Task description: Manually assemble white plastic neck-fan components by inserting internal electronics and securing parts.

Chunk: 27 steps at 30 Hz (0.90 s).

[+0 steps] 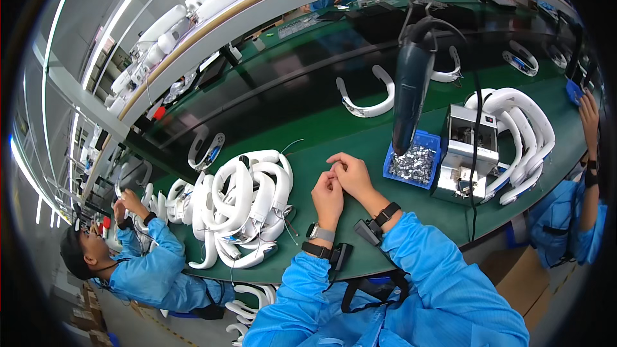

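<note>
My left hand [327, 198] and my right hand [353, 177] meet over the green table [308, 154]. Both have curled fingers with the tips close together, and anything held between them is too small or hidden to make out. To the left lies a heap of white U-shaped casings [234, 199] with thin wires. On the right, a blue bin [439, 148] contains many small metal parts [412, 164]. A dark powered screwdriver [412, 83] hangs above that bin, its tip low over the parts.
A silver metal box machine [464, 154] stands right of the bin, with stacked white casings [527, 135] beside it. Another white casing [369, 110] lies farther back. Co-workers in blue sit at left [151, 263] and right [562, 218]. A shelf [193, 35] crosses overhead.
</note>
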Available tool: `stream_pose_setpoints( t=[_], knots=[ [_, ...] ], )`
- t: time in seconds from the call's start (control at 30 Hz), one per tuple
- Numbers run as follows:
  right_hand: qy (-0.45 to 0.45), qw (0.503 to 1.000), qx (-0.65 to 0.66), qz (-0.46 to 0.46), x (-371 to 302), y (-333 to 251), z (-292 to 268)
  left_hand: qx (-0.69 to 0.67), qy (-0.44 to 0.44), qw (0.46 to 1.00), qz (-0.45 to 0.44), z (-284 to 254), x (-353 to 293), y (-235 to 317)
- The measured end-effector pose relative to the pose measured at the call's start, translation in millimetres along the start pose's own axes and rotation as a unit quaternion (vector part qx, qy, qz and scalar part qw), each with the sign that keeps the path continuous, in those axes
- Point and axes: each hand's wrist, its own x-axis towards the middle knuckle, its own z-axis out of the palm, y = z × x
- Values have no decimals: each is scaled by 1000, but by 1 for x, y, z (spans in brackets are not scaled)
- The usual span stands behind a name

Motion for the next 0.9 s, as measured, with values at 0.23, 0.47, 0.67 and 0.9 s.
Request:
stream_pose_setpoints(
  t=[0.23,0.47,0.67,0.9],
  knots=[
    [29,999,3,-33,-2,-5,8,42,-185,966,-177,-39,7,72],
    [8,1000,-24,12,-5,-9,4,84,-331,938,-62,-147,39,218],
    [12,999,-40,4,-4,-12,8,306,-218,924,-71,-248,132,212],
    [22,996,-87,1,1,-20,10,588,-234,773,-45,-314,215,122]
  ],
)
